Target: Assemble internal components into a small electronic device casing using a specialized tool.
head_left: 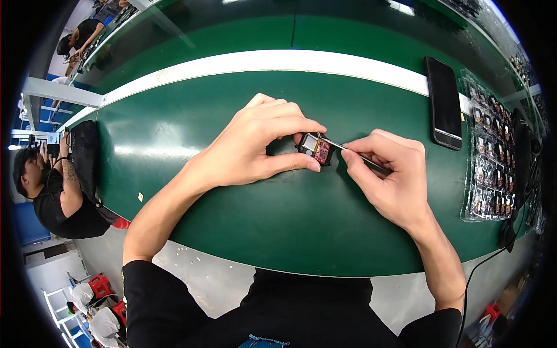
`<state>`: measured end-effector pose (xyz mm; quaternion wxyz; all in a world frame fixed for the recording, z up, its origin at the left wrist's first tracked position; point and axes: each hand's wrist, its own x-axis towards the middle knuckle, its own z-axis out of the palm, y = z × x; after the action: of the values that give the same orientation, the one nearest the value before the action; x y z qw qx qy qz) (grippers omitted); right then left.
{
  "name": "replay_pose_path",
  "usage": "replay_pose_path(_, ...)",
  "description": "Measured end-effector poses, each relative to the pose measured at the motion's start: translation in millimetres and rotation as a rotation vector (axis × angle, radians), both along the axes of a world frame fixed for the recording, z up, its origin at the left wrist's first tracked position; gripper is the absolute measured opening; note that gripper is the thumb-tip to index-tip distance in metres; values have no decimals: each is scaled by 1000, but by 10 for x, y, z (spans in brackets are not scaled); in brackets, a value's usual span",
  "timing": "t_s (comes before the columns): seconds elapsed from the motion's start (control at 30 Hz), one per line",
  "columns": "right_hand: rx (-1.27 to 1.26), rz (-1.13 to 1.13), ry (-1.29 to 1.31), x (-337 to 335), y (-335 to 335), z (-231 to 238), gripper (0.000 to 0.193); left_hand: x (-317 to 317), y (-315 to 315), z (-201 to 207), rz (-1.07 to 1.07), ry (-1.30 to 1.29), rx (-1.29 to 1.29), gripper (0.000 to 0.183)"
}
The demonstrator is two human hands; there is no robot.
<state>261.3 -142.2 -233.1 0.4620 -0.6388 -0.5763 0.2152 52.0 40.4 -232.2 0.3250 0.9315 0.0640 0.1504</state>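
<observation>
My left hand (264, 139) grips a small black electronic module (322, 152) by its edges, between thumb and fingers. Inside its open black housing show a red circuit board, a silvery rectangular part and a yellowish strip. From the right, my right hand (391, 168) pinches a slim metal tool with a dark handle, perhaps tweezers (366, 162); its exact kind is hard to make out. The tool's thin tip reaches the module's upper edge, near the yellowish strip. Both hands are over the middle of the green table (243, 220).
A black smartphone (443, 104) lies at the far right, beside clear plastic trays (490, 156) of similar small modules. A black cable (473, 272) hangs off the right edge. A white ledge (261, 61) borders the table's far side. At left, another person (55, 197) sits near a black bag (85, 156).
</observation>
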Motion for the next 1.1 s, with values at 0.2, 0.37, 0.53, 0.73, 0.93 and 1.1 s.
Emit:
replay_pose_path(0.2,5,-22,22,-8,-11,-11,4,1,-32,31,43,46,3,59)
replay_pose_path(0.37,18,-29,-6,6,-26,7,5,-11,-35,3,55,-24,-30,55)
replay_pose_path(0.53,20,-24,7,5,-28,2,5,0,-21,8,27,-14,-2,52)
replay_pose_path(0.73,-2,-31,40,-3,-19,-5,6,11,-16,-13,9,-30,48,53)
replay_pose_path(0.93,-6,-17,17,-27,-3,29,6,6,-19,10,18,-18,59,55)
replay_pose_path(1.1,-19,-20,48,-39,-8,-9,4,16,-9,-38,31,-38,43,58)
